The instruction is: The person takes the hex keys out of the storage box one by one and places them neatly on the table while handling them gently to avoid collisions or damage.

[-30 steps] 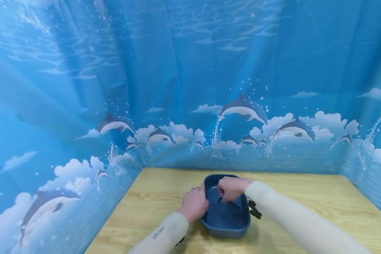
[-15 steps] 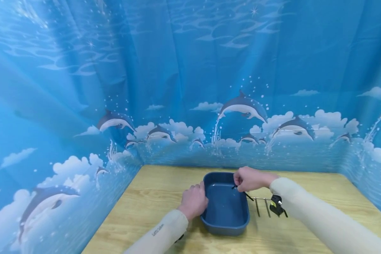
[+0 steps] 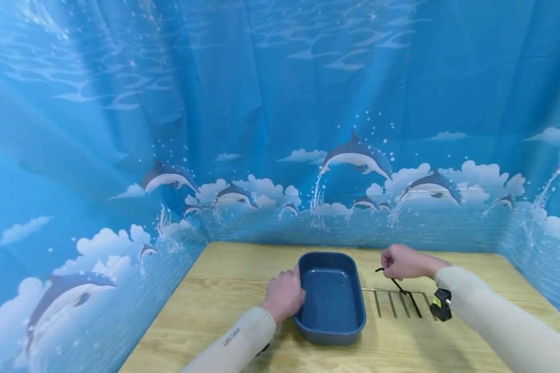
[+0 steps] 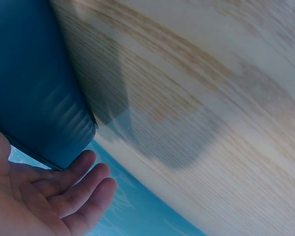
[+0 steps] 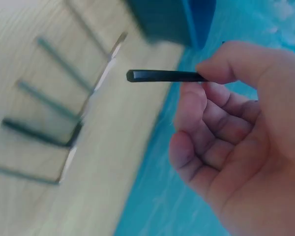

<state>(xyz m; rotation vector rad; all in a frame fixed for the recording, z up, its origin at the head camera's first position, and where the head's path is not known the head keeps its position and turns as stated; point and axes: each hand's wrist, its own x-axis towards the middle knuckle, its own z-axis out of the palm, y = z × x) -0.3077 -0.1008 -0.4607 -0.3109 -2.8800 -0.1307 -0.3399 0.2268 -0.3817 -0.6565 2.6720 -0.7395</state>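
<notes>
My right hand [image 3: 403,261] pinches a black L-shaped hex key [image 3: 393,280] between thumb and fingers, above the table to the right of a blue basin [image 3: 331,331]. In the right wrist view the hex key [image 5: 162,75] points out from the fingertips, its six-sided end showing. Several other hex keys [image 3: 392,304], silver and black, lie in a row beneath that hand. At the basin's left rim rests my left hand [image 3: 283,295]; in the left wrist view its fingers [image 4: 81,194] are relaxed, their tips free beside the rim. The thumb is mostly out of view there.
The basin stands on a wood-grain table [image 3: 233,274]. Blue curtains [image 3: 261,223] printed with dolphins rise behind the table and along its sides. A dark device [image 3: 441,305] is strapped to the right wrist.
My right hand has lifted the black hex key out of the basin and carried it rightward over the row of keys, which has come into sight. The left hand has stayed at the rim.
</notes>
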